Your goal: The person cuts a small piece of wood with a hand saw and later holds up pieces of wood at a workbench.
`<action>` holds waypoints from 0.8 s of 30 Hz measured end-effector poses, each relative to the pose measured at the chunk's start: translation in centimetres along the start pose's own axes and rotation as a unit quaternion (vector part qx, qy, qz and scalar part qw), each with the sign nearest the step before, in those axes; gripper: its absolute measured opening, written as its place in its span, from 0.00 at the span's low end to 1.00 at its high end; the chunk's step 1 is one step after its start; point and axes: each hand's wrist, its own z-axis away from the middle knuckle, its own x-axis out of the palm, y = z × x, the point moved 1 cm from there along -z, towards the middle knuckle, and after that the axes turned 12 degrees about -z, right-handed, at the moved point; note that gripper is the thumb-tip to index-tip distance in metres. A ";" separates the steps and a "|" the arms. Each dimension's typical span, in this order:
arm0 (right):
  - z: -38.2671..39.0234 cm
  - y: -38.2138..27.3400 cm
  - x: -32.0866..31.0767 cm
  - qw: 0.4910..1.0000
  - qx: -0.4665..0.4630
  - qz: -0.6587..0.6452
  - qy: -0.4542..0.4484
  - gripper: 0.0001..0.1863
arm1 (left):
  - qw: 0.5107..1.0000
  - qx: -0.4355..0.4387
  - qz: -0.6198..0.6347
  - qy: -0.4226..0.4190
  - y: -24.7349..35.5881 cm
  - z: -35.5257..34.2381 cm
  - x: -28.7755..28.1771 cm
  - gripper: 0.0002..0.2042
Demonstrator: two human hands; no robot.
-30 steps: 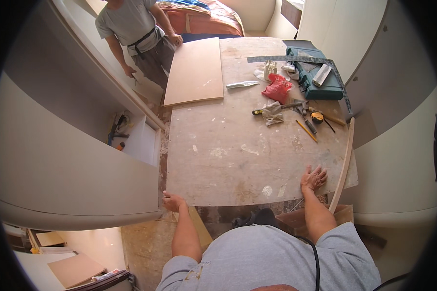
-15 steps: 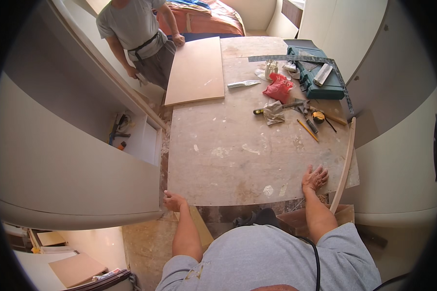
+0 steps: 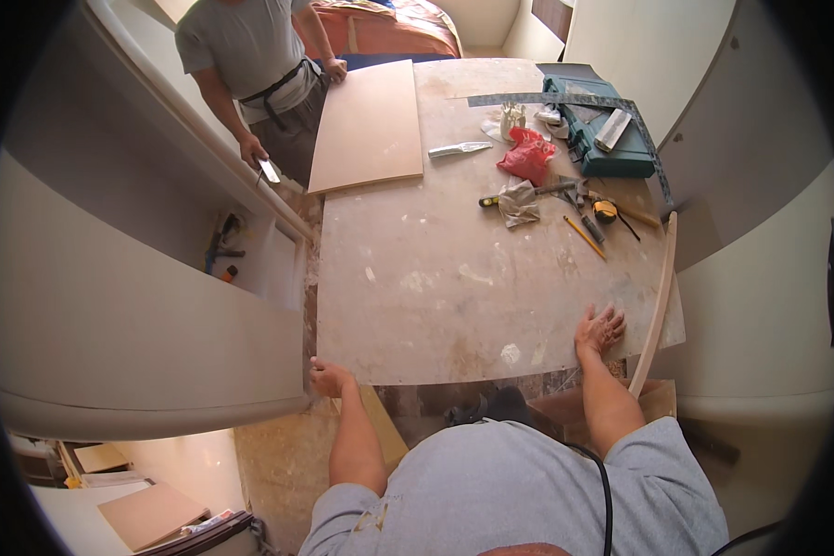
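Note:
A large dusty plywood worktable board (image 3: 417, 315) spreads in front of me. At its near left corner my left hand (image 3: 330, 378) is closed, fingers curled about the corner beside the cabinet edge; the fingertips are partly hidden. My right hand (image 3: 600, 331) lies flat on the board near its right side, fingers spread, holding nothing. To the right of that hand a curved wooden strip (image 3: 659, 296) runs along the edge. Beyond it lie a yellow pencil (image 3: 584, 237), a tape measure (image 3: 604, 211) and a hammer (image 3: 635, 211).
Across the board, a co-worker (image 3: 250, 56) rests one hand on a pale panel (image 3: 369, 125) and holds a flat blade tool (image 3: 268, 170) in the other. A green tool case (image 3: 612, 153), metal square (image 3: 537, 99), red bag (image 3: 528, 156) and knife (image 3: 460, 149) lie there. Curved cabinets (image 3: 148, 306) flank me.
The co-worker's blade tool has come up into clearer view. The whole scene sits slightly higher in the picture. My hands keep their places on the board.

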 end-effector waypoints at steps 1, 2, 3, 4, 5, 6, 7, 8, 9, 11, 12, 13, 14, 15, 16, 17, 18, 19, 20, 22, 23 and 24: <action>-0.2 0.2 -0.2 1.000 -0.002 -0.002 0.002 0.33 | 1.000 0.002 -0.004 -0.004 0.2 0.4 -0.1 0.32; -0.4 0.3 -0.2 1.000 0.000 0.003 0.002 0.33 | 1.000 0.004 0.000 -0.015 0.4 0.7 -0.2 0.32; -0.6 0.4 0.1 1.000 0.002 0.013 0.006 0.33 | 1.000 0.005 0.004 -0.026 0.6 1.1 -0.3 0.32; -0.5 0.3 0.0 1.000 0.003 0.021 0.006 0.32 | 1.000 0.007 -0.001 -0.026 0.6 0.9 -0.4 0.32; -0.4 0.1 0.0 1.000 0.006 0.024 0.003 0.32 | 1.000 -0.001 0.016 -0.003 0.6 0.7 -0.5 0.31; -0.3 -0.2 -0.1 1.000 0.003 0.020 0.003 0.32 | 0.999 -0.008 0.033 0.020 0.6 0.6 -0.7 0.30; -0.5 -0.2 -0.1 1.000 0.001 0.018 0.007 0.32 | 0.999 -0.005 0.030 0.016 1.0 1.0 -0.8 0.30; -0.5 0.0 -0.2 1.000 0.004 0.022 0.008 0.32 | 1.000 -0.015 0.024 0.003 1.2 1.4 -0.9 0.30; -0.6 0.2 -0.5 1.000 0.008 0.015 0.002 0.33 | 0.999 -0.025 0.018 -0.010 1.3 1.8 -1.1 0.31; -0.2 0.2 -0.5 1.000 0.014 0.007 -0.010 0.34 | 0.999 -0.029 0.018 -0.013 1.0 1.6 -0.9 0.31; -0.1 0.2 -0.5 1.000 0.013 0.000 -0.010 0.34 | 0.999 -0.035 0.021 -0.017 0.9 1.5 -0.8 0.32; 0.1 0.0 -0.6 1.000 0.011 -0.007 -0.011 0.34 | 0.999 -0.033 0.017 -0.015 0.6 1.0 -0.7 0.32; 0.2 -0.3 -0.7 1.000 0.013 -0.006 -0.015 0.34 | 0.999 -0.030 0.016 -0.017 0.4 0.5 -0.5 0.32; 0.2 -0.7 -0.7 1.000 0.011 -0.005 -0.010 0.33 | 0.999 -0.026 0.015 -0.018 0.1 0.0 -0.3 0.32; 0.0 -0.7 -0.8 1.000 0.010 0.000 -0.001 0.33 | 0.999 -0.023 0.011 -0.021 0.4 0.4 -0.3 0.32; 0.0 -0.5 -1.0 1.000 0.013 0.005 -0.003 0.33 | 0.999 -0.028 0.017 -0.019 0.6 0.8 -0.3 0.33; 0.0 -0.3 -1.2 1.000 0.012 -0.006 -0.006 0.33 | 0.999 -0.033 0.023 -0.017 0.7 1.1 -0.5 0.33; 0.0 -0.3 -1.2 1.000 0.010 -0.019 -0.008 0.34 | 0.999 -0.030 0.021 -0.017 0.7 1.2 -0.5 0.33; -0.1 -0.3 -1.1 1.000 0.013 -0.018 -0.009 0.34 | 0.999 -0.025 0.019 -0.016 0.8 1.1 -0.6 0.33; -0.1 -0.3 -1.0 1.000 0.003 -0.023 -0.001 0.34 | 1.000 -0.018 0.015 -0.014 1.0 1.0 -0.8 0.33; -0.2 -0.4 -0.9 1.000 0.005 -0.023 -0.002 0.34 | 1.000 -0.022 0.013 -0.016 1.1 1.0 -0.9 0.33; -0.4 -0.5 -0.9 1.000 0.002 -0.024 -0.002 0.34 | 0.999 -0.025 0.012 -0.018 1.2 0.9 -1.0 0.33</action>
